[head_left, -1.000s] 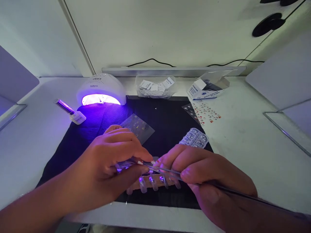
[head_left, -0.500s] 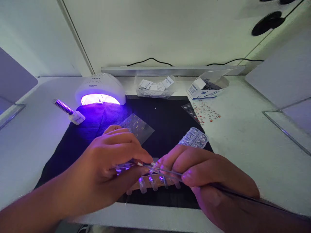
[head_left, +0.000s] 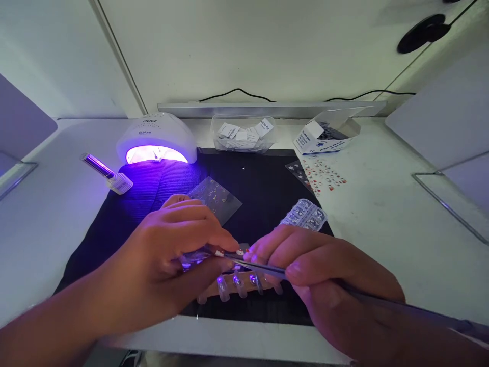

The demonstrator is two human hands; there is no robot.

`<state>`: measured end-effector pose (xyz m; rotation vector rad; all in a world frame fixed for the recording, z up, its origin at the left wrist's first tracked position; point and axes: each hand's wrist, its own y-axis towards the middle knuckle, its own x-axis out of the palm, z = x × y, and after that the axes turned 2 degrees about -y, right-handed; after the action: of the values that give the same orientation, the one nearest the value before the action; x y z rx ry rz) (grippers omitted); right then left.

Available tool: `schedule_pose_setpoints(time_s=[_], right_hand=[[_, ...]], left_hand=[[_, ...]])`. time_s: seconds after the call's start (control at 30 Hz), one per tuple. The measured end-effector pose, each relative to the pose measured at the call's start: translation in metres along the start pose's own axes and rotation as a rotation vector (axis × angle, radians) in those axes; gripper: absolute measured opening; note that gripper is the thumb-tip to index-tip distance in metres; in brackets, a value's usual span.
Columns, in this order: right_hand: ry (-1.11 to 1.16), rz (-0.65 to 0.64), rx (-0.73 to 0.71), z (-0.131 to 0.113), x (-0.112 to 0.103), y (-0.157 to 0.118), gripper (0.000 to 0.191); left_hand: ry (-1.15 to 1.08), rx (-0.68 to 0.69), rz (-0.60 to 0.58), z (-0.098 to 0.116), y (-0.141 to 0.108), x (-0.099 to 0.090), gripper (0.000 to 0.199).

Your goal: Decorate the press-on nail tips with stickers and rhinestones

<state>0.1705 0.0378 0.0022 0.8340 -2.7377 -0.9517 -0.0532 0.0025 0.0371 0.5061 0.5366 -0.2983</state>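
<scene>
My left hand point(head_left: 183, 255) pinches a clear sticker sheet point(head_left: 194, 257) with small red and white designs between thumb and fingers. Tweezers point(head_left: 263, 269) are gripped in my right hand point(head_left: 324, 275), their tips touching or very near the sheet by my left thumb. The fingertips of my right hand are close to the sheet's right end. Just below both hands stands a wood-coloured strip point(head_left: 244, 283) bearing several clear nail tips point(head_left: 223, 288), some with a shiny spot. Part of the sheet and strip is hidden by my hands.
On the black mat point(head_left: 260, 178) lie another sticker sheet point(head_left: 219, 199) and a compartment case of gems point(head_left: 304, 215). Behind are a lit nail lamp point(head_left: 156, 133), a clear tub of sachets point(head_left: 243, 135) and an alcohol pad box point(head_left: 323, 140). A polish bottle point(head_left: 121, 183) lies left; loose stickers point(head_left: 324, 176) right.
The tweezers have turned slightly in my right hand, and their tips look closer together at the sheet. My left hand keeps its pinch. The whole view has shifted a little.
</scene>
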Motion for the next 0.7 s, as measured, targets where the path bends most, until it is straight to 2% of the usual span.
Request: schedule_pose_setpoints(time_s=[0.27, 0.53, 0.7], right_hand=[[0.051, 0.013, -0.007, 0.003, 0.001, 0.002, 0.020], [0.155, 0.052, 0.012, 0.011, 0.000, 0.002, 0.020], [0.151, 0.068, 0.006, 0.007, -0.003, 0.005, 0.019]], left_hand=[[-0.024, -0.055, 0.017, 0.001, 0.002, 0.001, 0.012], [-0.056, -0.128, 0.074, 0.001, 0.003, 0.001, 0.010], [-0.101, -0.242, 0.140, -0.016, 0.005, -0.003, 0.016]])
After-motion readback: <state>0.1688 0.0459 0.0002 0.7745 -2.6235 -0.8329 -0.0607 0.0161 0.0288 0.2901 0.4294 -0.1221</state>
